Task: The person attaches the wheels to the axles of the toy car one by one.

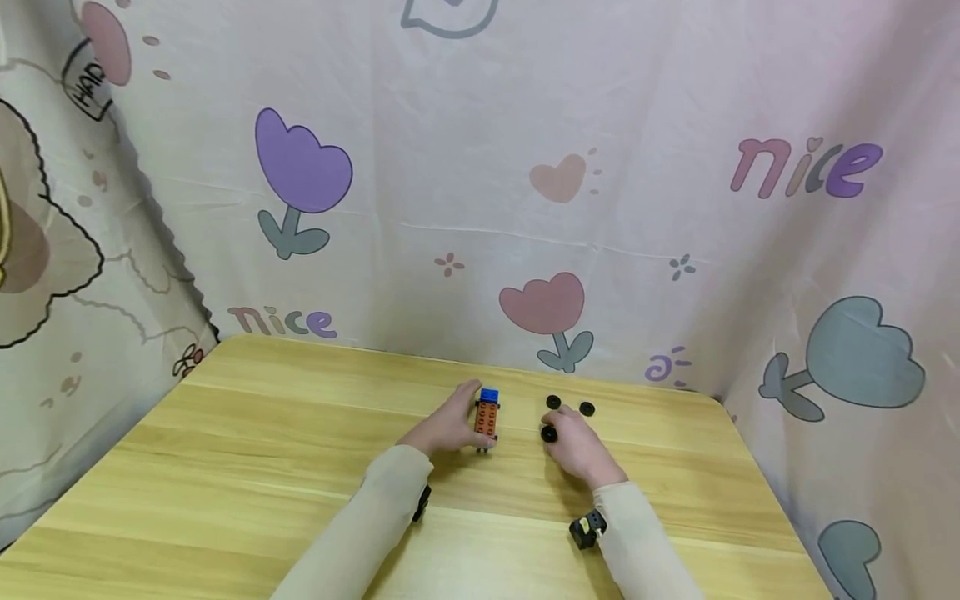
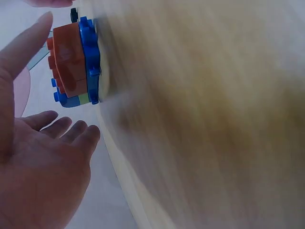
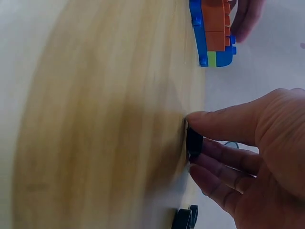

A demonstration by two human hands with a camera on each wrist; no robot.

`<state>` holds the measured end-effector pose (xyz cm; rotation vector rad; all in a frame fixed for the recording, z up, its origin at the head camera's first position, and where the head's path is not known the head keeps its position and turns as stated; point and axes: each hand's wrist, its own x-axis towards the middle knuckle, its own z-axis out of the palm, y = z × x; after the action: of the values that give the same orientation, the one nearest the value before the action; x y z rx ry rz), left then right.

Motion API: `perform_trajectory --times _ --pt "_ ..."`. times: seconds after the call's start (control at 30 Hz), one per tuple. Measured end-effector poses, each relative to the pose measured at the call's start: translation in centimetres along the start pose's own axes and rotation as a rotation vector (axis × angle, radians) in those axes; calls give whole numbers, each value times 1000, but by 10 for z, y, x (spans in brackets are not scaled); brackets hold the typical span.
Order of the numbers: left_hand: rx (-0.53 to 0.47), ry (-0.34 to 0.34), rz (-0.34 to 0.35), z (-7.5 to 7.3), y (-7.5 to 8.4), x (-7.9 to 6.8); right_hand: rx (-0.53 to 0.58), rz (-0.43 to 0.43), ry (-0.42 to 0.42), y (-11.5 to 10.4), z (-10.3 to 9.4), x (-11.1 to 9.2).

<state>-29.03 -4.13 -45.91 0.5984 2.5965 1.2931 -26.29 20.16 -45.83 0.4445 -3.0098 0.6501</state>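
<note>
A toy block vehicle of orange and blue bricks (image 1: 487,419) stands on the wooden table, with blue studs at its far end. Around its left side is my left hand (image 1: 450,423); in the left wrist view the thumb and fingers are spread, with a gap between the fingers and the bricks (image 2: 69,57). To the right, my right hand (image 1: 576,446) holds a black toy wheel (image 1: 550,433). In the right wrist view, thumb and fingertips pinch this wheel (image 3: 194,143) at the table surface. The blue base (image 3: 199,36) of the vehicle also shows there.
Two more black wheels (image 1: 553,402) (image 1: 587,409) lie just beyond the right hand, near the table's back edge. A printed curtain (image 1: 450,167) hangs behind and beside the wooden table (image 1: 247,450). A small black device (image 1: 587,529) sits at the right wrist.
</note>
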Motion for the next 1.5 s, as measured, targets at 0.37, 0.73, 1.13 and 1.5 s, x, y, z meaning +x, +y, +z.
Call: perform_trajectory --times 0.37,0.73,1.13,1.5 --pt "30 -51 10 2 2 5 10 -6 -17 -5 2 0" --pt "78 -34 -23 5 1 8 20 -22 -10 -4 5 0" --pt "54 -13 -8 2 5 6 59 -45 52 -10 -3 -5" --pt "5 0 1 5 7 3 109 -28 90 -23 -15 -15"
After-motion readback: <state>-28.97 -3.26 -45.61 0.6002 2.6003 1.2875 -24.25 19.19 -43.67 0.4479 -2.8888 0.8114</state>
